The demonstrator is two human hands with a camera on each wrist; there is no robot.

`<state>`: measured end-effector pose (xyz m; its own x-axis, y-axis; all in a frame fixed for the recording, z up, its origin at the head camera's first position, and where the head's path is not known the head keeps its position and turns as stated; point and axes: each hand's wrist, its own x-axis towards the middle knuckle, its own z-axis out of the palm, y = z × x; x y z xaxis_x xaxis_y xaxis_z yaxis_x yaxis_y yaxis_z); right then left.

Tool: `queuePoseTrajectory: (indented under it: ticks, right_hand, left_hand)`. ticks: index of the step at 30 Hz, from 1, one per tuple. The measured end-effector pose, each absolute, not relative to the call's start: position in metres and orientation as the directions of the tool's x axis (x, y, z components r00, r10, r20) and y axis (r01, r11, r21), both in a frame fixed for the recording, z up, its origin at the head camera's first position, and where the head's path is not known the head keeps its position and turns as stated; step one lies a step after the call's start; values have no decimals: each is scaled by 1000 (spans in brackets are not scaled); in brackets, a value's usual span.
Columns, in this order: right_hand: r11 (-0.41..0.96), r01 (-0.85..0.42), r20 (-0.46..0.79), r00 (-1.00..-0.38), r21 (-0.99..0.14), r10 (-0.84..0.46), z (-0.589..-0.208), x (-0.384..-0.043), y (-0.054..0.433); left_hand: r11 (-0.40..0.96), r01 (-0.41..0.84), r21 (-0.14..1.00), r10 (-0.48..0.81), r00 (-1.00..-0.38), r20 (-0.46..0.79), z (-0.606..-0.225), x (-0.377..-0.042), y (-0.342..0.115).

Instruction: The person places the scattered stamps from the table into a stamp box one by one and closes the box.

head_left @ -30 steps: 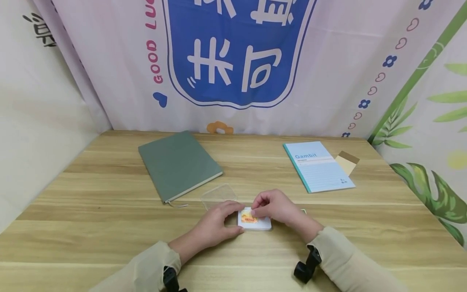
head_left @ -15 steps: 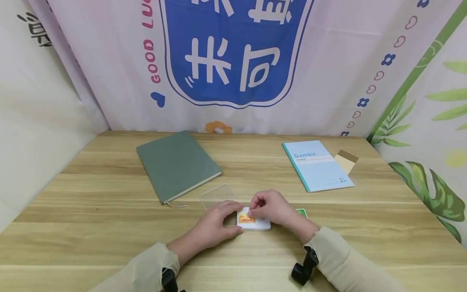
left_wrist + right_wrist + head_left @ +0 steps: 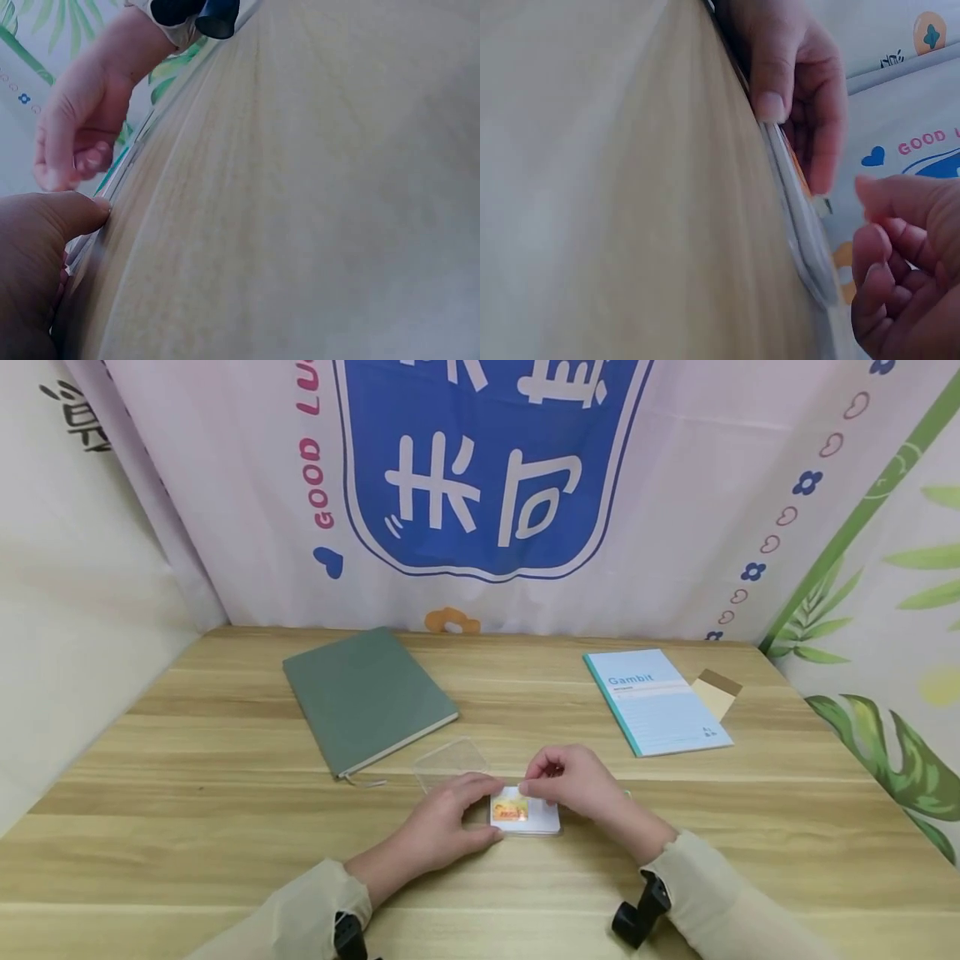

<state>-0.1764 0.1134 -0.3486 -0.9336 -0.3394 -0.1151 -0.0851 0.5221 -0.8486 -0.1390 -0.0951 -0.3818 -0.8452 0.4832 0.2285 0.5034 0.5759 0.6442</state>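
Note:
A small stack of white, round-cornered cards lies on the table in the head view, a yellow-orange picture on its top. My left hand grips the stack's left end, thumb at the near corner and fingertips at the far one. In the right wrist view, its thumb presses the edge of the stack. My right hand hovers at the stack's far side, fingers curled and thumb against the index finger, fingertips right by the picture's upper corner. Nothing shows between them in the right wrist view.
A clear plastic cover lies just behind my left hand. Farther back left is a dark green notebook. A light blue notebook lies back right, overlapping a small tan and brown pad. A printed curtain hangs behind the table.
My right hand has shifted slightly right and away from the picture, uncovering more of it. The green card edge behind my right wrist is now mostly hidden. My left hand keeps its grip.

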Motion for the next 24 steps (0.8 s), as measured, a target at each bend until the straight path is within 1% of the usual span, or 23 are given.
queuePoseTrajectory:
  ticks: [5,13,24]
  right_hand:
    - [480,-60,-107,-944,-875,-312,-337,-175,127]
    - [477,-59,-107,-943,-877,-314,-333,-172,150]
    - [586,-96,-113,-944,-804,-310,-332,-169,184]
  left_hand:
    - [578,497,648,482,-848,220,-381,-139,-94]
    - [577,490,654,480,-851,213,-381,-138,-94]
    - [585,492,645,483,-850,210,-381,-137,-94]
